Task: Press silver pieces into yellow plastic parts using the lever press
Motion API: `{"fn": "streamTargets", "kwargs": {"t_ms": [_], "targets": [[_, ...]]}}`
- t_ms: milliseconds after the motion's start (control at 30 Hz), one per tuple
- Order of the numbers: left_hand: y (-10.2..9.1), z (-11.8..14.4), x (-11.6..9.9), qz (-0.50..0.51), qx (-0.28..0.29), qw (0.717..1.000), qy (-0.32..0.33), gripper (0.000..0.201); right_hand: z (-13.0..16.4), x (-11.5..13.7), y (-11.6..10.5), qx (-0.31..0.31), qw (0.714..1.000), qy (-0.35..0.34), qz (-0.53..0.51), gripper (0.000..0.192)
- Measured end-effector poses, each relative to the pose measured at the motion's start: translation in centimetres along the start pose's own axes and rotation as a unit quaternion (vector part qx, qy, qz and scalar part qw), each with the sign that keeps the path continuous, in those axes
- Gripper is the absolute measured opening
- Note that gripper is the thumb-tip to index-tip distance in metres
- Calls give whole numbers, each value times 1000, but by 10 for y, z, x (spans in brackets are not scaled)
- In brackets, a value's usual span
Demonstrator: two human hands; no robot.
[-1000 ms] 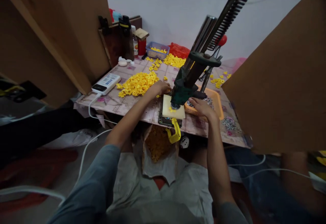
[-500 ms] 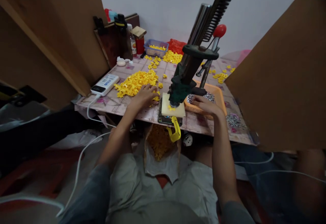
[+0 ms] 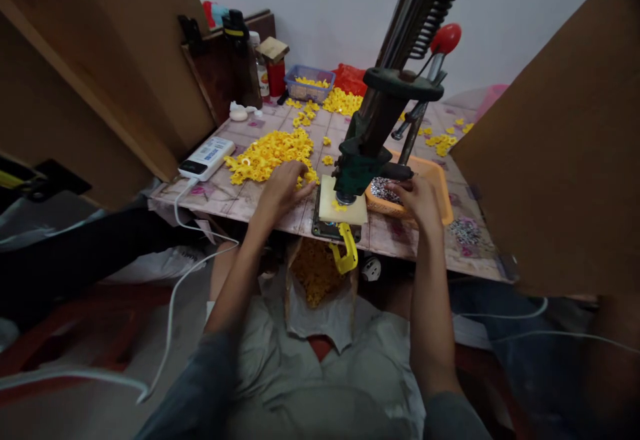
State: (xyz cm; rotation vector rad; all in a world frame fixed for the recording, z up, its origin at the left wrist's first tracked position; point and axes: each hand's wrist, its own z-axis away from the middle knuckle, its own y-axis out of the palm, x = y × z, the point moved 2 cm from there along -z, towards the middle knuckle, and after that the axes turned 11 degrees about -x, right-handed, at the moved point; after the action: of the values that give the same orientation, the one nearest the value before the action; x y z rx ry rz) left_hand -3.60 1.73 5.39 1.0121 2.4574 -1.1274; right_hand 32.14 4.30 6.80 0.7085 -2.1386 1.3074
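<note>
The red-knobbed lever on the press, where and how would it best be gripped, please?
Probably by the red knob atop the lever, the right hand coming from the right: the knob is round, wider than the lever, and looks unobstructed on that side, while the spring stands just left.

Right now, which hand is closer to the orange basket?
Right. The right hand is over the orange basket; the left hand is across the press, by the yellow pile.

The press (image 3: 361, 172) stands between the left hand (image 3: 284, 192) and orange basket (image 3: 444, 195). Free tabletop (image 3: 227, 201) fronts the yellow pile (image 3: 267, 155).
</note>
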Motion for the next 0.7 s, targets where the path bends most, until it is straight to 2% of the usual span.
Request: {"fn": "streamTargets", "kwargs": {"t_ms": [133, 233, 333, 467, 567, 700], "targets": [[12, 15, -16, 158, -71, 979, -106, 21, 13, 11, -7, -105, 988, -86, 67, 29], [27, 28, -26, 254, -79, 949, -171, 28, 35, 29, -9, -116, 977, -173, 39, 30], [38, 34, -30, 303, -36, 936, -178, 42, 59, 48, -3, -68, 970, -233, -16, 28], [39, 34, -28, 311, 35, 936, -161, 43, 77, 65, 16, -1, 955, -296, 10, 27], [37, 34, -25, 321, 73, 930, -164, 45, 80, 68, 23, 3, 947, -321, 16, 25], [35, 38, -23, 344, 115, 918, -162, 54, 84, 71, 20, 19, 939, -337, -66, 19]]}}
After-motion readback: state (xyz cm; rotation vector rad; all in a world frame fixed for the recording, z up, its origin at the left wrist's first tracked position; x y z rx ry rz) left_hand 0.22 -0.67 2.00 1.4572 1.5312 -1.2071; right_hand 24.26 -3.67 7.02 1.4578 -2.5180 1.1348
